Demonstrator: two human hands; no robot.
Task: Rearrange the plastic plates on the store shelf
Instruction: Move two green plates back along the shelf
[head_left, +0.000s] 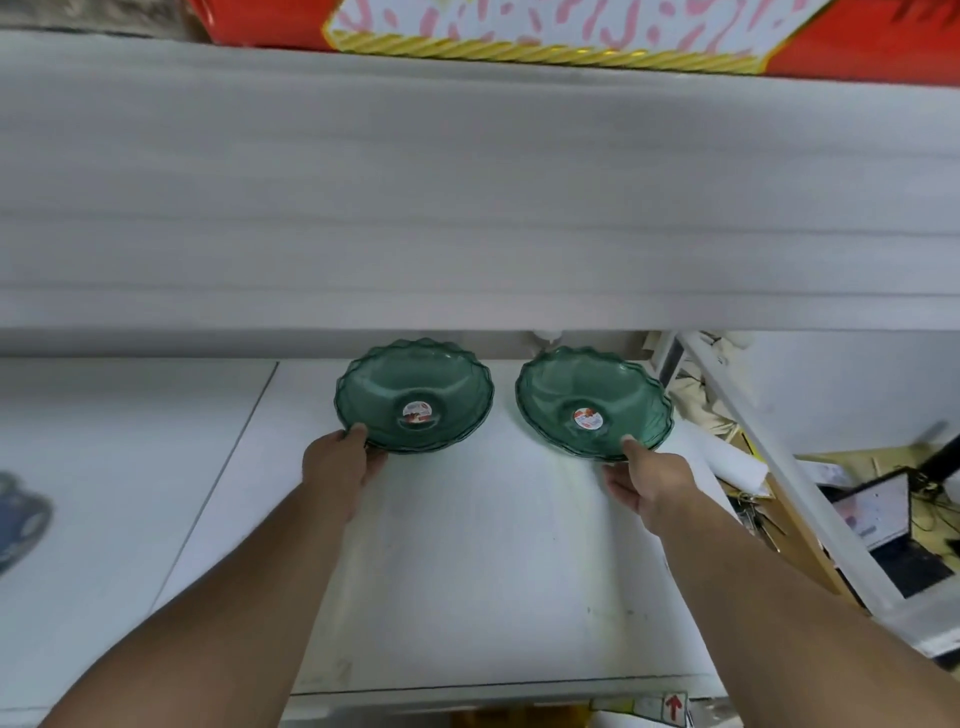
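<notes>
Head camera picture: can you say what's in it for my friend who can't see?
Two hands each grip the near rim of a green plastic plate on a white shelf: the left hand holds the left plate, the right hand the right plate. The plates sit side by side, apart, each with a round sticker in the middle, under another shelf.

L plate stack (414, 395) | R plate stack (594, 402) | green translucent, scalloped, upright, side-by-side, apart
</notes>
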